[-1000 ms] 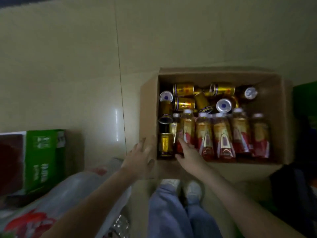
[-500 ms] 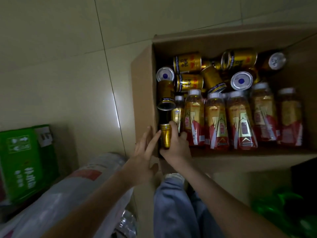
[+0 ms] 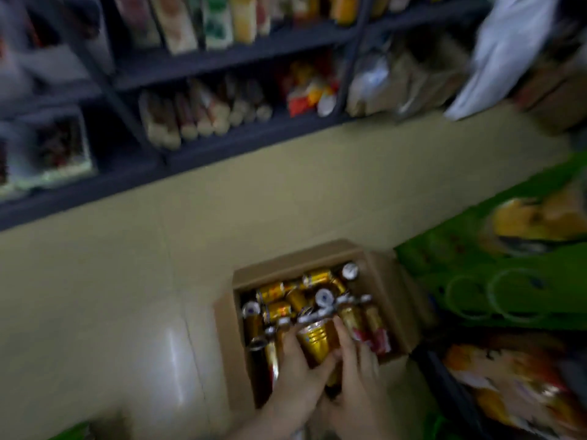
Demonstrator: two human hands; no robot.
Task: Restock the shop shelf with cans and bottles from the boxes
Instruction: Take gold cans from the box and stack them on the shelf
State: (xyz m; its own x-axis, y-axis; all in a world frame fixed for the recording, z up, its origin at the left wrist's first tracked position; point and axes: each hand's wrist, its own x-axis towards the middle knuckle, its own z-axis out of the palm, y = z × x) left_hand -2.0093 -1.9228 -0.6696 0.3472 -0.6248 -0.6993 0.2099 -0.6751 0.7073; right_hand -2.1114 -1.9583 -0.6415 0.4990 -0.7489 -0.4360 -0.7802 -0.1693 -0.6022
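My left hand (image 3: 295,379) and right hand (image 3: 355,382) — two grips wrapped round one gold can (image 3: 317,341) — above one box (image 3: 286,265).

My left grip (image 3: 297,376) and my right grip (image 3: 357,381) are both bare hands, uncovered right back to the wrists. My left forearm (image 3: 254,423) is bare too, all the way down to the lower edge of the view, and my right forearm (image 3: 362,428) shows bare over the short stretch in sight. The fingers (image 3: 342,333) look slim, with rounded tips. Motion smears the whole view, so nails, knuckle lines and small marks are too blurred to tell.
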